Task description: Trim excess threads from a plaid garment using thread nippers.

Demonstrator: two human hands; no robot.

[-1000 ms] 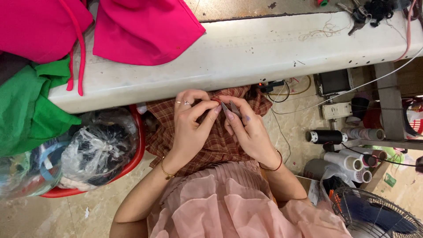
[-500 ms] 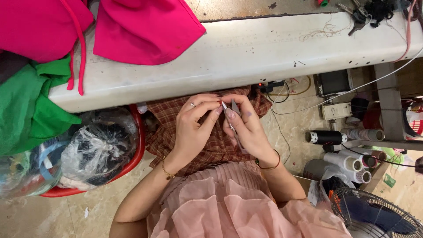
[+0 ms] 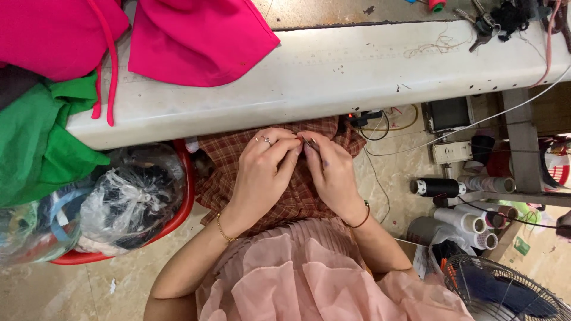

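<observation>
A brown plaid cloth lies over my lap, just below the white table's edge. My left hand, with rings and a gold bracelet, pinches the cloth's upper edge. Close beside it, my right hand holds a small thin metal tool at the same spot on the cloth. The fingertips of both hands almost touch. A pink pleated skirt covers my legs below.
Pink fabric and green fabric lie on the table at the left. A red basin with plastic bags stands on the floor at the left. Thread cones, a black spool and a fan are at the right.
Both hands have crept slightly up toward the table's edge, staying together on the plaid cloth. The tool's tip has shifted a little.
</observation>
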